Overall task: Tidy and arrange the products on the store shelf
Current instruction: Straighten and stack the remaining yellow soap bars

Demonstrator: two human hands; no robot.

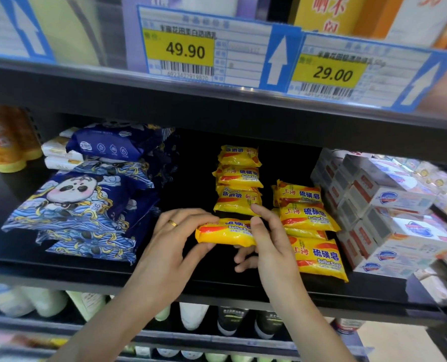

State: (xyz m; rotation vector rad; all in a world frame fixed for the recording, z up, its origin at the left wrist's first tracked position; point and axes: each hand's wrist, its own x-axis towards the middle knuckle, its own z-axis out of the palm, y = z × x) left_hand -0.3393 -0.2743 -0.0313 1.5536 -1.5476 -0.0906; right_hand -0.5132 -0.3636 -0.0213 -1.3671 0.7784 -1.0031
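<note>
Soap bar (223, 232) is pinched at both ends by your left hand (176, 237) and right hand (269, 244); keep it level, label forward, and square it with the rear stack (239, 180).

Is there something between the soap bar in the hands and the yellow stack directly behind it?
Nothing visible. The soap bar, held by the left hand and right hand, sits just in front of the rear yellow stack, with only bare shelf below.
</note>
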